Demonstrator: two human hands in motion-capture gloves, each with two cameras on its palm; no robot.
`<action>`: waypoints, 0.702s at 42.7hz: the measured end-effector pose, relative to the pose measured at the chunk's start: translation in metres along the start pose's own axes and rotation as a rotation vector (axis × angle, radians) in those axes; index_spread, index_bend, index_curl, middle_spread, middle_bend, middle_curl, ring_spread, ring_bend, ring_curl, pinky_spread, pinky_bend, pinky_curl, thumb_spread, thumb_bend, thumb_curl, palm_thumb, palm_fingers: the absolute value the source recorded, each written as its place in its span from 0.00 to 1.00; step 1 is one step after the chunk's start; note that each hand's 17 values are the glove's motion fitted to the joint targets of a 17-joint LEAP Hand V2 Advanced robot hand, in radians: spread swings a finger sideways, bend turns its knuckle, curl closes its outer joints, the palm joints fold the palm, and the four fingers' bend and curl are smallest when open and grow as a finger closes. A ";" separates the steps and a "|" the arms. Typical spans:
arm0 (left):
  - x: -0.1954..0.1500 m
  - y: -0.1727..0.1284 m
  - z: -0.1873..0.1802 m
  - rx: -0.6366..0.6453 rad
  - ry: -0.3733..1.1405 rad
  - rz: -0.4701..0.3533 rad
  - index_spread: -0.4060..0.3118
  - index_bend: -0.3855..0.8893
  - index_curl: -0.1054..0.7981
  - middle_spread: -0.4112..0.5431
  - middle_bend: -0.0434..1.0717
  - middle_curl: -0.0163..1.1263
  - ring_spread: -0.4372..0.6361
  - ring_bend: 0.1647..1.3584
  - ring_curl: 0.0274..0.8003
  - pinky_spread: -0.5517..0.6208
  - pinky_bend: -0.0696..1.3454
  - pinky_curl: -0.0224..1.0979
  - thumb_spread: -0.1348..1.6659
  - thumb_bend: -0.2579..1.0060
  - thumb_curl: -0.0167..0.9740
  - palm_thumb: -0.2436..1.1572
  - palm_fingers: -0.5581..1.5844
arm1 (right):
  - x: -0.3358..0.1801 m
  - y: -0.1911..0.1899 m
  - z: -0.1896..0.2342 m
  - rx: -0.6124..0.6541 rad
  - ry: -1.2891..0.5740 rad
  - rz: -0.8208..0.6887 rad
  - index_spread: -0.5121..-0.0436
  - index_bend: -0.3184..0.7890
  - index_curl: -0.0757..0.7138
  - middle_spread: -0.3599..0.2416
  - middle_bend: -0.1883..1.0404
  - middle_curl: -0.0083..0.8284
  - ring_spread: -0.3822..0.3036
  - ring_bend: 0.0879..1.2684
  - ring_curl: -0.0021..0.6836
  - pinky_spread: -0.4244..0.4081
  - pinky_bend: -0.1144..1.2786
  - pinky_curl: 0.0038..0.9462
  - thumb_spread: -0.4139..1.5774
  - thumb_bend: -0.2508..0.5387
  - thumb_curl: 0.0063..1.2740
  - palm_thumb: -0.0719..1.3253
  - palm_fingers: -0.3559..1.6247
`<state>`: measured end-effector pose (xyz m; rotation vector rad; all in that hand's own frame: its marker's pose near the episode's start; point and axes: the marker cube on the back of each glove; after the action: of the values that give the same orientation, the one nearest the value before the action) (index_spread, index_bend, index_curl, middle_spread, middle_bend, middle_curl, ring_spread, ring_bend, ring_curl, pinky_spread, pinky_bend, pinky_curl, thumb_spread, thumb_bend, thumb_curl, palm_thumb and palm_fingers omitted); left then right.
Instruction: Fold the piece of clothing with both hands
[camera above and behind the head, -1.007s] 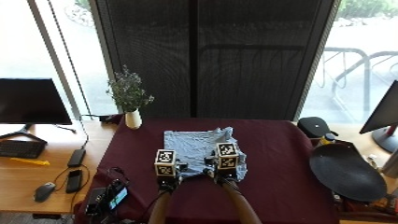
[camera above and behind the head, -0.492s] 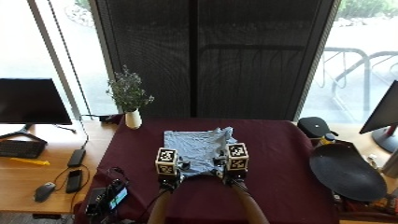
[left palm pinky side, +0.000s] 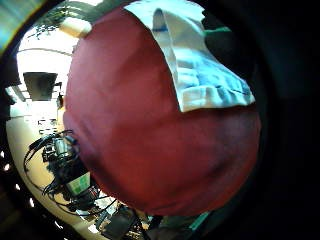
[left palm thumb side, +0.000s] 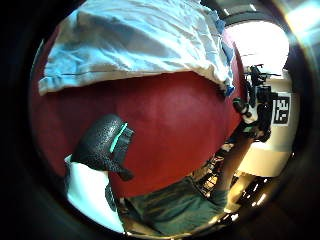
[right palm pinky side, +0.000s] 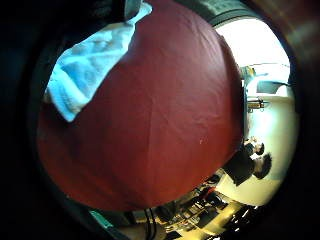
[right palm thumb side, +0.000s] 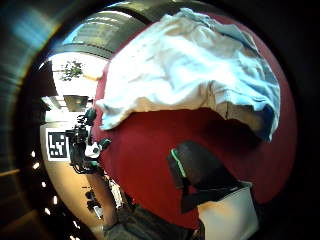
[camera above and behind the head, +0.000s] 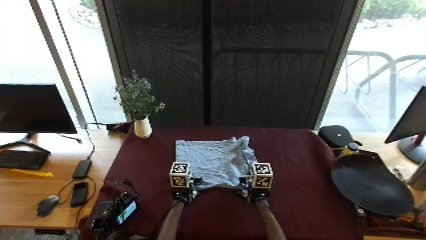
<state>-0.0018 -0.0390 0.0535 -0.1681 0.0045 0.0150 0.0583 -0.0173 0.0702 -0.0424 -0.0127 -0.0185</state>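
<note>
Hands: your left hand (camera above and behind the head: 184, 192) and right hand (camera above and behind the head: 257, 193) hovered beside the garment's (camera above and behind the head: 214, 162) near hem; finger state unclear.
Advice: you needed matching corners, level.

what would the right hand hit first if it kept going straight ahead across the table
Most likely the near edge of the light blue garment, lying just beyond the right hand on the maroon tablecloth; the gap between them is hard to judge.

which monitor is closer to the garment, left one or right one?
Neither clearly. The left monitor stands on the wooden desk beyond the cloth's left edge; the right monitor is cut off at the view's right edge. The light blue garment lies about midway between them.
</note>
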 end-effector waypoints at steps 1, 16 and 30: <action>-0.001 -0.002 0.003 -0.004 0.000 0.005 0.48 0.39 0.33 0.47 0.26 0.36 0.56 0.46 0.38 0.67 0.53 0.33 0.65 0.18 0.34 0.50 0.36 | -0.001 -0.002 0.005 -0.017 -0.005 -0.012 0.33 0.40 0.43 0.67 0.30 0.30 0.83 0.19 0.35 0.82 0.62 0.37 0.78 0.31 0.24 0.38 0.21; -0.002 -0.018 0.018 0.059 -0.077 0.035 0.49 0.42 0.37 0.49 0.23 0.36 0.57 0.43 0.37 0.65 0.55 0.34 0.68 0.18 0.32 0.46 0.37 | -0.012 -0.021 0.024 0.064 -0.064 -0.045 0.35 0.45 0.45 0.61 0.29 0.32 0.71 0.31 0.42 0.71 0.59 0.35 0.83 0.43 0.29 0.58 0.32; 0.018 -0.043 -0.003 0.598 -0.182 0.084 0.31 0.54 0.49 0.25 0.36 0.39 0.29 0.40 0.36 0.52 0.35 0.28 0.71 0.21 0.33 0.50 0.66 | -0.017 -0.020 0.011 0.225 0.041 -0.060 0.40 0.46 0.54 0.33 0.36 0.41 0.40 0.33 0.47 0.56 0.42 0.31 0.86 0.50 0.31 0.70 0.57</action>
<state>0.0166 -0.0816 0.0580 0.4323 -0.1642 0.1112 0.0404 -0.0361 0.0821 0.1836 0.0255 -0.0782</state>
